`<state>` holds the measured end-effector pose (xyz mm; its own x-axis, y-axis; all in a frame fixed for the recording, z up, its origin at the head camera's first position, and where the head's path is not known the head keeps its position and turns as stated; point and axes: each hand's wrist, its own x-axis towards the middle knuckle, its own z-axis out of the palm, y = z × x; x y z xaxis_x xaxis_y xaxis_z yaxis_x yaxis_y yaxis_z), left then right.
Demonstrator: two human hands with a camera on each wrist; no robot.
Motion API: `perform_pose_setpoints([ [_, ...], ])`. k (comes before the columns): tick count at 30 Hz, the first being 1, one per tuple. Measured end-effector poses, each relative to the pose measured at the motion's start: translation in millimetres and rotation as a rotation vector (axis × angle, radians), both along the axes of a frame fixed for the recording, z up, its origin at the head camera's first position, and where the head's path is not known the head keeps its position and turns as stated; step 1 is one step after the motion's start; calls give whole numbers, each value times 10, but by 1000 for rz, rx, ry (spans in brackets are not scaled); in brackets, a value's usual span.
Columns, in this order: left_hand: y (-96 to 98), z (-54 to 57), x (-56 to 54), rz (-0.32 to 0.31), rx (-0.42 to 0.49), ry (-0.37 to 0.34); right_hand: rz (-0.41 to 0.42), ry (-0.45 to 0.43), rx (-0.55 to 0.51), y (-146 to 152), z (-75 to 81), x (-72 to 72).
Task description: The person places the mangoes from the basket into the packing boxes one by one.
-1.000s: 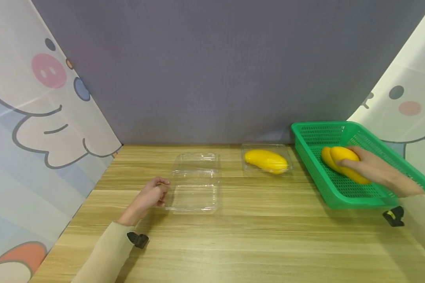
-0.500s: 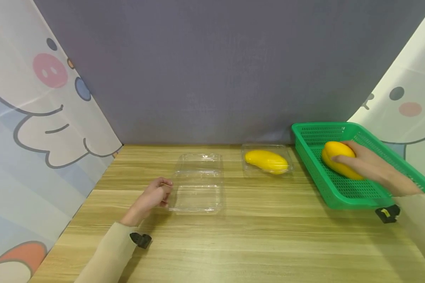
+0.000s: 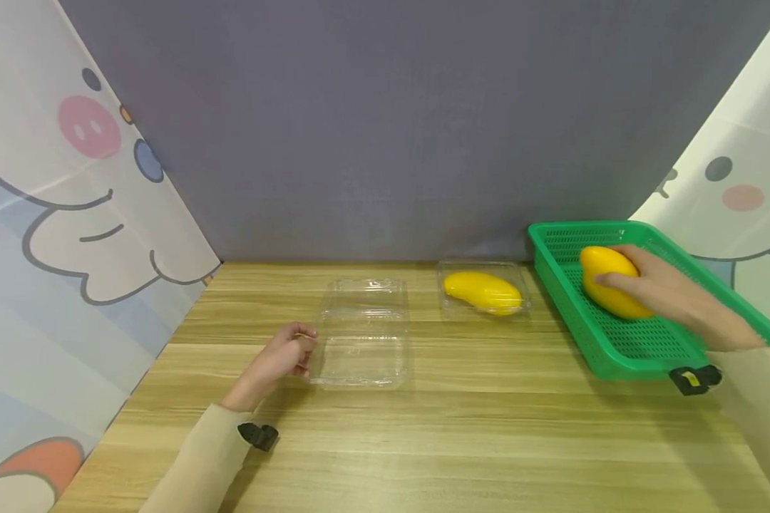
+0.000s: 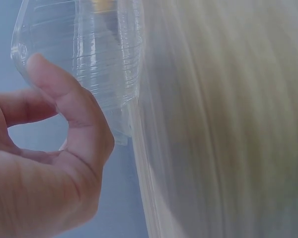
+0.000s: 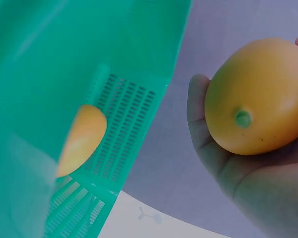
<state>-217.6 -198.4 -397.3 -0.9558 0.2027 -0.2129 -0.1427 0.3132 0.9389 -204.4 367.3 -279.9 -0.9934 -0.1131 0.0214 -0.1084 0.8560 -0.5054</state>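
Note:
My right hand (image 3: pixel 664 288) grips a yellow mango (image 3: pixel 606 281) over the green basket (image 3: pixel 574 313). In the right wrist view this mango (image 5: pixel 258 99) shows a green stem end and sits between thumb and fingers, above the rim. A second mango (image 5: pixel 84 141) lies inside the basket there; the held one hides it in the head view. On the left, my left hand (image 3: pixel 282 356) pinches the left edge of an open, clear plastic clamshell box (image 3: pixel 362 356). The left wrist view has thumb and finger at the box's rim (image 4: pixel 21 47).
Behind and right of the open box, another clear plastic box (image 3: pixel 449 310) stands near the back wall with a mango (image 3: pixel 484 292) in it. The basket is close to its right side. A dark panel (image 3: pixel 372 142) closes off the table (image 3: pixel 423 442) at the back.
My right hand has lifted the mango a little, up and left, off the other one in the basket. The open clear box has slid slightly right along with my left hand.

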Motion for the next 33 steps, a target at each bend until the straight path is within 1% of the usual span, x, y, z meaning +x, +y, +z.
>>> perform_pose_setpoints([
  [4, 21, -13, -5, -7, 5, -2, 10, 7, -11, -74, 16, 10],
  [13, 84, -16, -11, 6, 15, -6, 18, 16, -21, -225, 38, 22],
  [23, 128, 10, 11, -13, 15, -7, 39, 20, -55, -406, 80, 63],
  [28, 141, 5, 13, -14, 17, -8, 54, 18, -75, -504, 90, 87],
  [33, 147, -4, 21, -29, 21, -2, 64, 30, -84, -592, 92, 113],
])
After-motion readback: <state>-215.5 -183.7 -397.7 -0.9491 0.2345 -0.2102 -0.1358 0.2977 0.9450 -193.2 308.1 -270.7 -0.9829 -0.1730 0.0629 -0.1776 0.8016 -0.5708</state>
